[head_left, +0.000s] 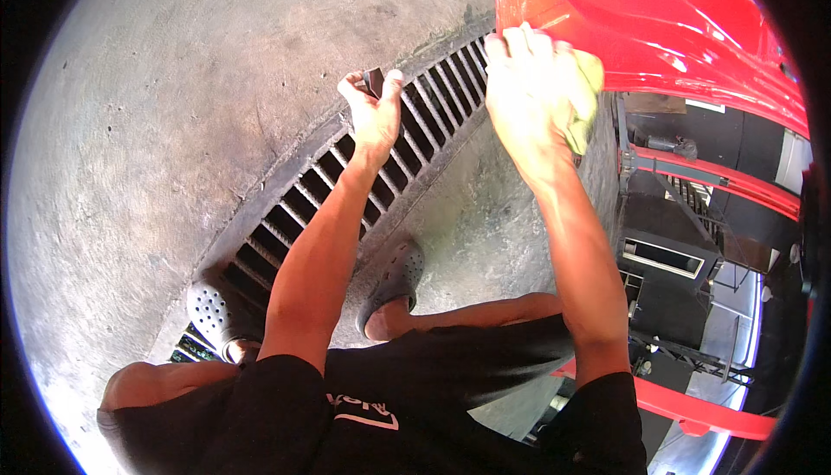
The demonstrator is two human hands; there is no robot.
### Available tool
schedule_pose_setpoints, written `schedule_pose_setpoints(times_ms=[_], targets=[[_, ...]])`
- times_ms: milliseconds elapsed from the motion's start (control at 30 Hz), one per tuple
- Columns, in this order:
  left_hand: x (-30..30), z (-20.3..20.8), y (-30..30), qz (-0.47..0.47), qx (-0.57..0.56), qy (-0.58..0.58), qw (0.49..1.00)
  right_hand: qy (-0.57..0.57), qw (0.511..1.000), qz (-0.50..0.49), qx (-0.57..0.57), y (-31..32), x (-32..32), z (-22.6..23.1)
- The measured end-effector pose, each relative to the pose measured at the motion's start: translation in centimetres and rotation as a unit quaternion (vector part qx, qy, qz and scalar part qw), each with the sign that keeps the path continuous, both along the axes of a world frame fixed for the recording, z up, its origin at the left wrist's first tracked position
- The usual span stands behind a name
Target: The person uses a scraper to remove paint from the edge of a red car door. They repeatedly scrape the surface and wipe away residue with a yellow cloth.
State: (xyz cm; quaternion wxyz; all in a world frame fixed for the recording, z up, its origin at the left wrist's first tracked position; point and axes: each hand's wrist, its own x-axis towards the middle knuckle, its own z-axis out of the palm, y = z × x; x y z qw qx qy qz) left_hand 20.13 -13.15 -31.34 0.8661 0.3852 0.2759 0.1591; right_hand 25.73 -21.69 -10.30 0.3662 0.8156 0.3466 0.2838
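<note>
My left hand [378,122] is closed round a small dark brown block-like piece [373,82], gripped between thumb and fingers above the floor grate. Whether it is a block or a little bottle I cannot make out. At the lower edge of a glossy red body panel [640,25], my right hand [526,98] is closed on a yellow-green cloth [587,94], which sticks out past the side of the hand. Bright light washes out that hand, so I cannot tell whether the cloth touches the panel.
A metal drain grate [325,176] crosses the concrete floor [173,111] diagonally beneath my arms. My grey clogs [212,310] stand on and beside it. Towards the right are red steel beams [710,179], a dark cabinet-like unit [666,232] and other workshop equipment.
</note>
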Motion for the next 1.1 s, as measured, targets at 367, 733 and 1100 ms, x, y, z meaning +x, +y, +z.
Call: schedule_pose_setpoints(times_ms=[367, 733, 1100], targets=[[-0.5, 0.6, 0.7, -0.119, -0.034, 0.014, 0.992, 0.265, 0.961, 0.082, 0.013, -1.3, -6.5, 0.6], [-2.8, 12.6, 2.3, -0.194, -0.329, -0.063, 0.922, 0.269, 0.618, -0.199, 0.711, -4.8, -8.0, 6.6], [0.4, 14.5, -3.1, -0.091, -0.157, -0.061, 0.982, 0.270, 0.647, -0.103, 0.705, -0.2, -5.6, 7.3]])
